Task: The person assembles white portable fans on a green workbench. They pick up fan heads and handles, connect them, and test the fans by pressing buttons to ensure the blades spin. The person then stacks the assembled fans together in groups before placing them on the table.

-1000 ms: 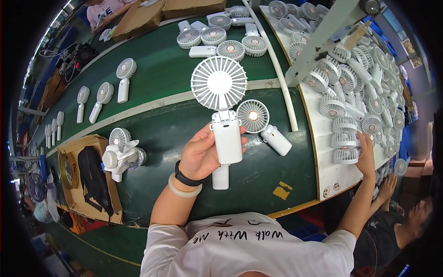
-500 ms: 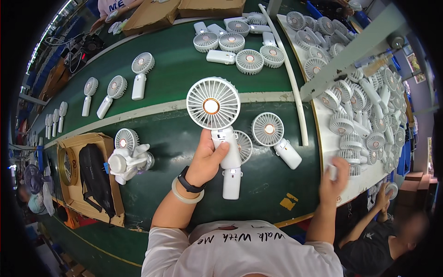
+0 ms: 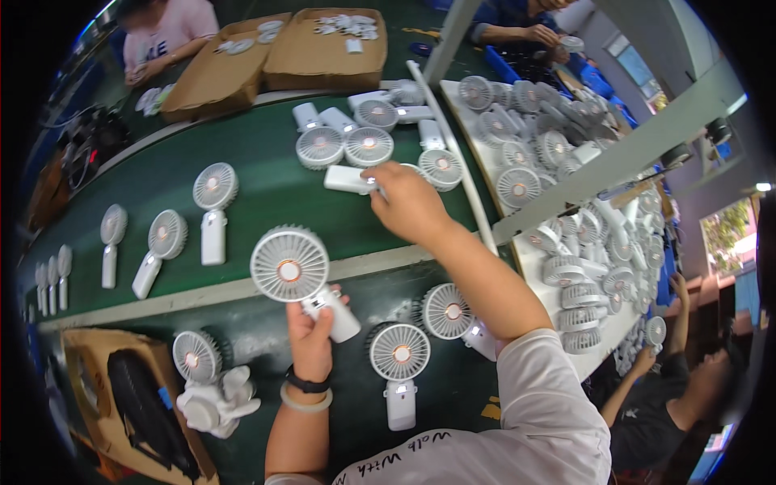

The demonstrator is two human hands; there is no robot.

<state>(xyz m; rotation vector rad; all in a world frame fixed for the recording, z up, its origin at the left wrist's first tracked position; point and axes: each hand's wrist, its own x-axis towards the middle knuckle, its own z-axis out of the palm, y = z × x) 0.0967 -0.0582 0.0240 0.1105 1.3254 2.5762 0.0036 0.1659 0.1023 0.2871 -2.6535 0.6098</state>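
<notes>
Grips a white handheld fan (image 3: 288, 263) in the left hand (image 3: 314, 333), with the fingers behind the handle and the thumb across its front. Holds it up off the green table (image 3: 267, 204), with the round head above that hand, tipped to the left, and the copper-coloured ring at its centre turned toward the camera. Wears a dark wristband (image 3: 307, 381) and a pale bangle (image 3: 307, 406) just below the same hand.

Touches another white fan (image 3: 344, 179), lying on the table, with the right hand (image 3: 408, 204), well ahead and to the right of the left one. Has the fingers bent down over it, with part of it hidden behind the hand; cannot tell whether closed around it or only resting there.

Has a cluster of white fans (image 3: 369, 147) just beyond the right hand, two shallow cardboard boxes (image 3: 323, 79) farther past it, a pale pole (image 3: 454, 153) close on its right side and a big heap of fans (image 3: 620, 280) beyond the pole.

Has two loose fans (image 3: 400, 352) to the right of the left hand, one partly covered by the right sleeve (image 3: 550, 384). To the left of the left hand, has a row of fans (image 3: 215, 187) lined up on the table; lower down on that side, has one more fan (image 3: 196, 356) just beside a white bundle (image 3: 214, 406) of unclear shape, and an open cardboard box (image 3: 162, 364) with a black bag (image 3: 144, 396) inside.
</notes>
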